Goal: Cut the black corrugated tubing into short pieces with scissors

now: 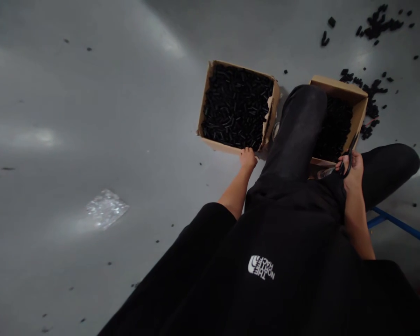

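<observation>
My left hand (248,158) is closed on the near rim of an open cardboard box (224,148), its fingers hooked over the edge. Small black pieces (236,105), short and tube-like, fill that box nearly to the top. In my right hand (354,171) is a pair of black-handled scissors (346,164), held by the handles with the blades pointing away from me. Just beyond the scissors stands a second cardboard box (360,109), also holding black pieces (336,126). My leg hides part of this box.
Loose black pieces (376,23) lie scattered on the grey floor (91,116), mostly at the far right. On the left is a clear plastic bag (107,208). A blue metal bar (406,227) runs along the right, near my bent knee (402,163).
</observation>
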Available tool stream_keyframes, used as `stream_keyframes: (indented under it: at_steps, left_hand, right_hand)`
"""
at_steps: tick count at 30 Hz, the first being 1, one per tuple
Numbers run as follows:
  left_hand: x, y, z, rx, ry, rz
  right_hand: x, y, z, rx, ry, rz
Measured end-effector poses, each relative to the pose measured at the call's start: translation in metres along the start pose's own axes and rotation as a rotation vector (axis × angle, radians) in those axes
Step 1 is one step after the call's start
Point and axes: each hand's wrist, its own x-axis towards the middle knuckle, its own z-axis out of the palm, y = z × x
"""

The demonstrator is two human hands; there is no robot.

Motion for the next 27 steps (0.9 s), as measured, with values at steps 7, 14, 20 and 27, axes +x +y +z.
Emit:
stream_keyframes:
  at_steps: [7, 14, 20, 27]
  left_hand:
    - [-0.037, 0.005, 0.011, -0.091, -0.039, -0.011]
    - [-0.062, 0.018, 0.024, -0.241, -0.102, 0.023]
    - [-0.071, 0.019, 0.033, -0.319, -0.183, 0.126]
    - [-0.054, 0.001, 0.023, -0.370, -0.183, 0.135]
  right_hand:
    - [-0.001, -0.007, 0.000, -0.056, -0.018, -0.020]
    - [0.003, -0.009, 0.000, -0.078, -0.035, -0.031]
    - [0.005, -0.008, 0.000, -0.109, -0.030, -0.036]
    - [0.009, -0.005, -0.005, -0.176, -0.041, -0.035]
